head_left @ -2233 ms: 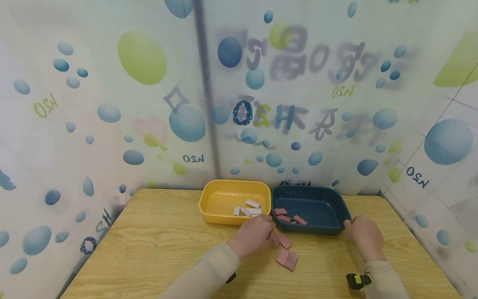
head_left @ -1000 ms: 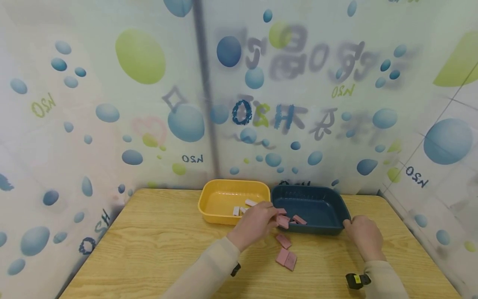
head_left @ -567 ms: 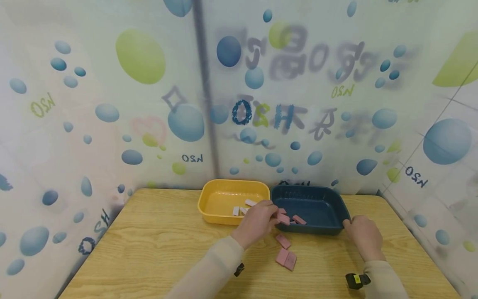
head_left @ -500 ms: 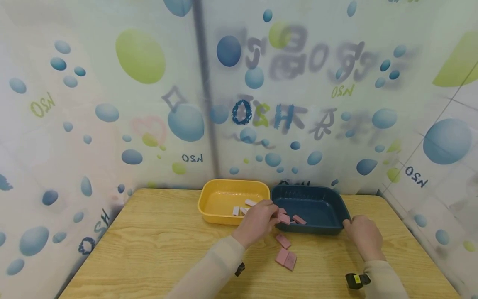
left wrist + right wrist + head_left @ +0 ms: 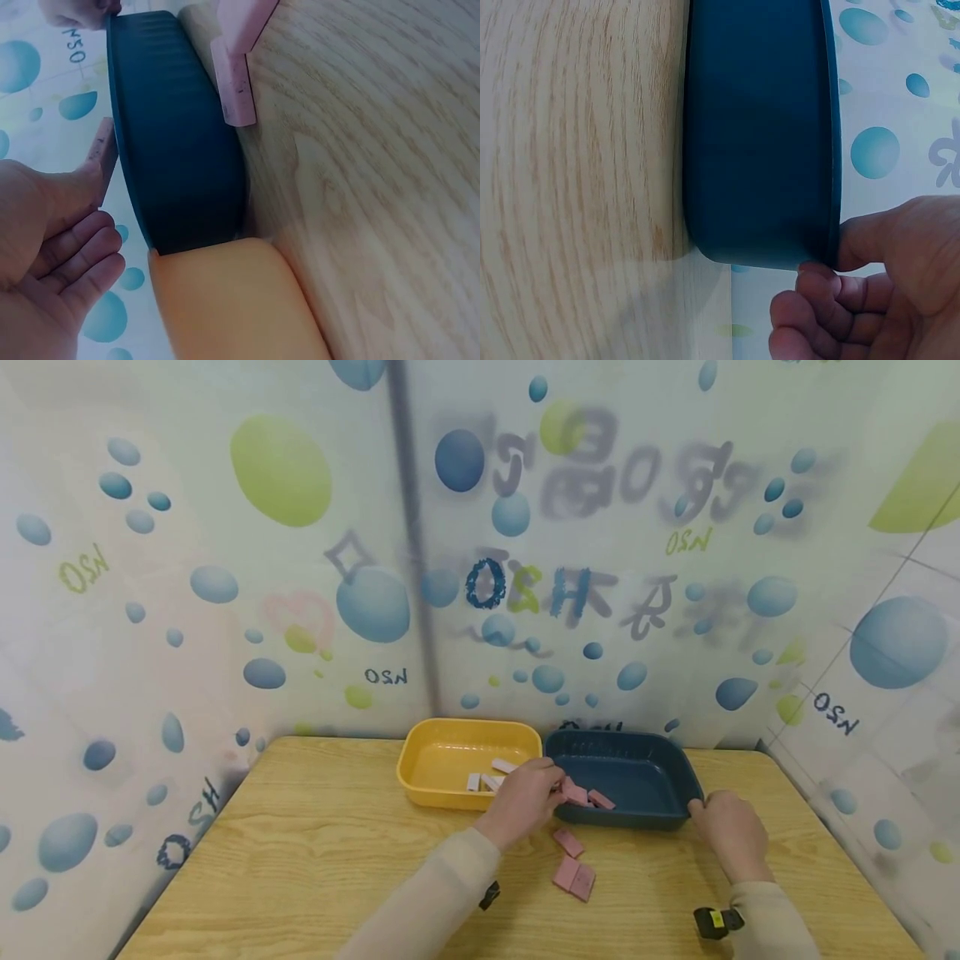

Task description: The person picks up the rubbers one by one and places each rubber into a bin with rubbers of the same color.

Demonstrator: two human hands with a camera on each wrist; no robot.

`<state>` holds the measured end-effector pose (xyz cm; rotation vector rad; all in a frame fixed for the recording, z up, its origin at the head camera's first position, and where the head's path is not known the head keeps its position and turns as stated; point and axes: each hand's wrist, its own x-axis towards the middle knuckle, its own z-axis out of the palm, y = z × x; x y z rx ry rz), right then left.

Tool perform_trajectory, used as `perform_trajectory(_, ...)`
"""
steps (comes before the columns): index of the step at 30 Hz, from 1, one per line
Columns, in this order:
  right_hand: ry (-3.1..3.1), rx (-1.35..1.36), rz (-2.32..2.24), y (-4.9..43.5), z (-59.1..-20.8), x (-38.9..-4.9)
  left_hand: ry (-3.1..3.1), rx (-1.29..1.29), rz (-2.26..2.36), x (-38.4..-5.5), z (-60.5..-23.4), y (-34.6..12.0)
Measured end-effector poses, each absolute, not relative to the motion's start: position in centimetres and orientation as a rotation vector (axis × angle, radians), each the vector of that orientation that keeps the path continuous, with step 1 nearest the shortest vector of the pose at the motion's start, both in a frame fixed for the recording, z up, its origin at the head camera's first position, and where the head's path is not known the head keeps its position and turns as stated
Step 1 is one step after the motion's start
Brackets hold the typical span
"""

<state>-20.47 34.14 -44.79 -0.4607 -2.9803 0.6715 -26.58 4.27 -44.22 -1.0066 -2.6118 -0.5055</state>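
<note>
My left hand (image 5: 522, 802) is over the left end of the dark blue tray (image 5: 637, 817), its thumb and fingertips at the pink blocks there. In the left wrist view its thumb lies against a small flat pink block (image 5: 105, 154) just above the tray's rim; the other fingers are loosely bent and the index finger is hidden. My right hand (image 5: 731, 831) pinches the tray's front right corner, thumb (image 5: 862, 244) on one side of the rim and bent fingers on the other. More pink blocks (image 5: 601, 799) lie inside the tray.
A yellow tray (image 5: 427, 795) adjoins the blue one on the left, holding several white blocks (image 5: 473, 782), partly behind my left hand. Three pink blocks (image 5: 568, 842) lie on the wooden table (image 5: 322, 860) in front of the blue tray. A patterned wall stands behind.
My left hand picked a pink block off the table and carried it up over the blue tray's left end. It has since shifted slightly right. My right hand stays at the rim.
</note>
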Motion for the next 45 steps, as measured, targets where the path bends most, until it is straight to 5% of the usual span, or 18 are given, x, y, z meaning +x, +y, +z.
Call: perform_trajectory(45,-2.997,-0.489,0.677,34.0,-44.5,-20.5,-2.699,-0.964,-0.437,-27.5,-45.2,7.5)
